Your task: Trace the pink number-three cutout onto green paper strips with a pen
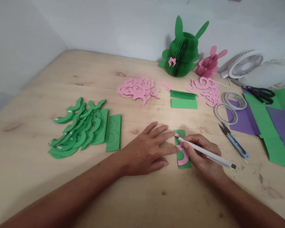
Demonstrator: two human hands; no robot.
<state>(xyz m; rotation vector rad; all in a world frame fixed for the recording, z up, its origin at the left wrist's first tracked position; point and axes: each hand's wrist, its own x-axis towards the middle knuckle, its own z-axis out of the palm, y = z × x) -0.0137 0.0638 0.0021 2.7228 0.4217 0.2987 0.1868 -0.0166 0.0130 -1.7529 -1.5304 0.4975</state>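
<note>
My right hand grips a white pen, its tip at the upper part of a pink curved paper cutout. That cutout lies flat on a green paper rectangle in front of me. With fingers spread, my left hand rests on the table, its fingertips touching the left edge of the cutout and rectangle. Left of that hand is a green card with drawn curves. Beside it lies a heap of green curved cutouts. My fingers hide part of the pink cutout.
Pink cutouts and green strips lie farther back. Honeycomb paper figures, one green and one pink, stand by the wall near a fan. At right are tape rolls, thread snips, scissors and coloured paper.
</note>
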